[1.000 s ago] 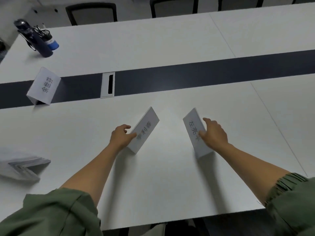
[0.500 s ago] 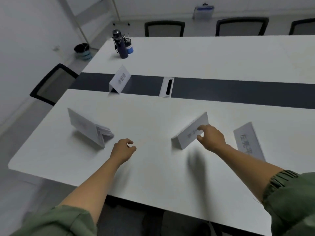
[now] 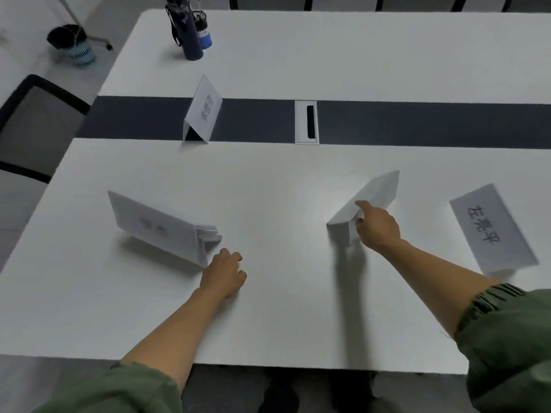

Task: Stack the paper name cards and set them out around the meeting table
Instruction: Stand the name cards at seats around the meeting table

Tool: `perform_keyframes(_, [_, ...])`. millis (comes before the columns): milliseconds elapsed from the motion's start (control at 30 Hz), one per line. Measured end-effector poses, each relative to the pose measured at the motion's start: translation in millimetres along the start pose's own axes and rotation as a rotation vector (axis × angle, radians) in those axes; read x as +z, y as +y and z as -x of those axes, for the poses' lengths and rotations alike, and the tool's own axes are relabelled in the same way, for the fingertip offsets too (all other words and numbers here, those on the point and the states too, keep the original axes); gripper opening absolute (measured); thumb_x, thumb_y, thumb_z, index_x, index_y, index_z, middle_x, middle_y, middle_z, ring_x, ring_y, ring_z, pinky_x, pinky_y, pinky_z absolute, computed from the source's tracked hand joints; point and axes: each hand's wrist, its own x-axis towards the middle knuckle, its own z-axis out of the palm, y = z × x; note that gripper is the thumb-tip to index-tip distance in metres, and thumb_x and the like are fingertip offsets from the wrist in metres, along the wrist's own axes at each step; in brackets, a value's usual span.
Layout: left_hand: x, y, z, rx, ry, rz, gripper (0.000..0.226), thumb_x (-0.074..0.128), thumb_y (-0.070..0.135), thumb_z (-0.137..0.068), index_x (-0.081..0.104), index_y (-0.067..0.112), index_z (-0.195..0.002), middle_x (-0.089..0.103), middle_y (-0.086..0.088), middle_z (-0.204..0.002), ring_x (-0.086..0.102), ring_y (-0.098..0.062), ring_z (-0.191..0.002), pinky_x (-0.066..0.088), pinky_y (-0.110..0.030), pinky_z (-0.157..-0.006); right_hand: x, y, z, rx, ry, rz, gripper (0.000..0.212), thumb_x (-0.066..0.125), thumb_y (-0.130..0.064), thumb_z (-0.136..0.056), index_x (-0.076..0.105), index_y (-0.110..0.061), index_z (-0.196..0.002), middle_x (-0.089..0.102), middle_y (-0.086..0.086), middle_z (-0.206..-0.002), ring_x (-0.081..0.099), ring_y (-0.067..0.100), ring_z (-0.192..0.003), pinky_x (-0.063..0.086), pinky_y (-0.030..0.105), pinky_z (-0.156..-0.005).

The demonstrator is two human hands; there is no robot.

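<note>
A stack of folded paper name cards (image 3: 162, 229) lies nested on the white meeting table (image 3: 274, 308) at the left. My left hand (image 3: 224, 274) rests on the table just right of the stack's near end, fingers loosely curled, holding nothing. My right hand (image 3: 376, 228) pinches the near end of a single tent card (image 3: 374, 193) at centre right. Another tent card with black writing (image 3: 492, 231) stands at the far right. A further tent card (image 3: 203, 110) stands on the dark centre strip.
A white cable port (image 3: 307, 122) sits in the dark strip. A dark bottle (image 3: 187, 31) and a blue cup (image 3: 204, 32) stand at the far left of the table. A black chair (image 3: 32, 126) and a waste bin (image 3: 73, 43) are off the left end.
The view swung left, bringing the stack into sight. My left hand let go of the middle card and moved to the stack. My right hand left the right card and took the middle one.
</note>
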Motion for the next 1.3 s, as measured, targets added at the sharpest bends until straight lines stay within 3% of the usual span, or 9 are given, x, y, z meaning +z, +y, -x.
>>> perform_keyframes(167, [12.6,-14.9,-27.5,0.113,0.129,-0.183,0.032,0.049,0.02,-0.09,0.054,0.011,-0.12,0.047,-0.009,-0.126,0.044,-0.027,-0.119,0.044,-0.036,-0.085,13.7,-39.3,3.3,-0.077,0.008,0.103,0.045,0.042,-0.028,-0.1,0.038,-0.03,-0.145,0.06,0.009,-0.118,0.06,0.031,-0.102,0.042,0.033,-0.074])
perform_keyframes(333, [36.0,-25.6,-35.2,0.199,0.27,-0.205,0.047,0.072,0.016,-0.079,0.058,0.007,-0.122,0.054,-0.02,-0.124,0.051,-0.035,-0.116,0.05,-0.044,-0.093,9.3,-58.0,-6.6,-0.226,0.089,0.129,0.047,0.054,-0.024,-0.095,0.047,-0.025,-0.141,0.06,0.004,-0.113,0.056,0.027,-0.106,0.051,0.038,-0.077])
perform_keyframes(433, [53.6,-34.6,-31.0,0.218,0.305,-0.186,0.049,0.052,0.021,-0.093,0.048,0.004,-0.139,0.045,-0.025,-0.143,0.043,-0.038,-0.133,0.036,-0.045,-0.111,0.6,-49.6,-24.2,-0.226,0.201,0.291,0.055,0.061,-0.015,-0.089,0.047,-0.022,-0.142,0.051,0.012,-0.132,0.042,0.033,-0.125,0.047,0.046,-0.089])
perform_keyframes(533, [66.0,-40.3,-31.4,0.202,0.296,-0.199,0.057,0.022,0.03,-0.098,0.034,0.005,-0.148,0.03,-0.023,-0.154,0.026,-0.035,-0.144,0.017,-0.044,-0.117,2.0,-43.7,-43.6,-0.203,0.105,0.434,0.056,0.064,-0.028,-0.091,0.045,-0.026,-0.143,0.028,0.014,-0.157,0.015,0.035,-0.147,0.022,0.05,-0.116])
perform_keyframes(600, [69.8,-41.6,-32.8,0.202,0.292,-0.194,0.058,0.012,0.033,-0.101,0.03,0.007,-0.149,0.025,-0.021,-0.156,0.021,-0.033,-0.146,0.013,-0.043,-0.118,7.1,-47.3,-51.9,-0.265,0.076,0.451,0.051,0.062,-0.039,-0.092,0.049,-0.028,-0.14,0.027,0.01,-0.159,0.01,0.033,-0.15,0.01,0.05,-0.12])
perform_keyframes(700, [71.8,-42.4,-35.1,0.187,0.295,-0.173,0.062,0.001,0.036,-0.101,0.028,0.01,-0.15,0.023,-0.019,-0.158,0.019,-0.032,-0.147,0.008,-0.041,-0.119,17.2,-74.3,-61.8,-0.355,0.053,0.385,0.048,0.064,-0.045,-0.089,0.057,-0.026,-0.132,0.046,0.005,-0.148,0.024,0.03,-0.146,0.009,0.048,-0.119])
perform_keyframes(833, [70.7,-41.5,-34.1,0.171,0.288,-0.149,0.061,0.003,0.036,-0.101,0.031,0.011,-0.149,0.025,-0.018,-0.157,0.022,-0.032,-0.146,0.006,-0.039,-0.12,37.4,-121.9,-66.7,-0.406,0.056,0.233,0.044,0.067,-0.045,-0.085,0.063,-0.02,-0.121,0.067,0.003,-0.119,0.055,0.026,-0.117,0.028,0.038,-0.106])
perform_keyframes(1033, [71.4,-41.3,-35.7,0.178,0.3,-0.157,0.056,0.025,0.032,-0.097,0.035,0.011,-0.148,0.029,-0.018,-0.156,0.027,-0.032,-0.145,0.01,-0.04,-0.118,60.8,-159.5,-73.8,-0.423,0.114,0.193,0.044,0.063,-0.044,-0.088,0.061,-0.023,-0.127,0.066,0.002,-0.119,0.055,0.029,-0.11,0.032,0.041,-0.094])
perform_keyframes(1300, [72.7,-43.6,-35.7,0.163,0.291,-0.146,0.056,0.011,0.035,-0.101,0.03,0.013,-0.148,0.028,-0.018,-0.156,0.027,-0.033,-0.145,0.01,-0.041,-0.118,69.8,-164.5,-78.9,-0.429,0.149,0.185,0.042,0.063,-0.045,-0.088,0.062,-0.024,-0.124,0.068,0.001,-0.114,0.057,0.03,-0.105,0.035,0.042,-0.09])
